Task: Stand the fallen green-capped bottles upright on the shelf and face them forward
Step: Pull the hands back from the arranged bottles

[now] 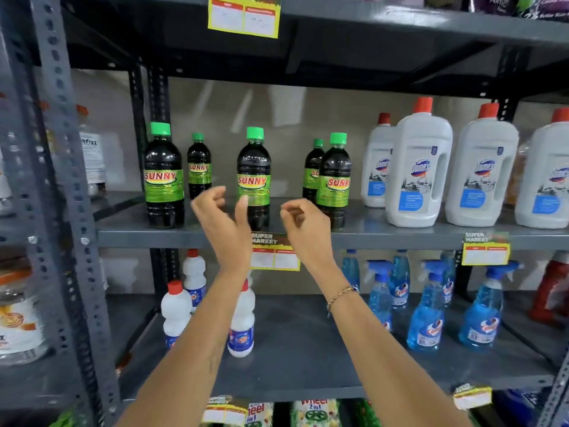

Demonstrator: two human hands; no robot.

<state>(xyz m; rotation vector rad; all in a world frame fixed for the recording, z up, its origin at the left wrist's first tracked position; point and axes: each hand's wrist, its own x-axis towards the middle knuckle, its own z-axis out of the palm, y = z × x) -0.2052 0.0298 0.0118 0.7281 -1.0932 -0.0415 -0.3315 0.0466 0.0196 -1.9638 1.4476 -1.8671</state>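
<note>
**All five green caps upright; both hands empty at the shelf edge**

From the left, the near-left bottle point(164, 177) stands upright at the front of the shelf point(400, 237), its label facing out. Just right and farther back is a smaller-looking bottle point(199, 166), also upright. The left hand point(220, 223) is raised in front of the shelf, fingers point(241, 208) loosely curled and gripping nothing; its thumb overlaps the lower label of the middle bottle point(254, 177), which stands directly beyond it, long axis vertical. The right hand point(303, 226) hangs just right of that bottle, fingers half curled, also empty. Beyond it stand the far-right pair point(331, 177), one behind the other, the front label turned slightly rightward. No bottle lies on its side, so the task looks nearly done. The left hand is nearer the middle bottle, the right nearer the pair. White red-capped jugs point(418, 167) fill the shelf's right end.
</note>
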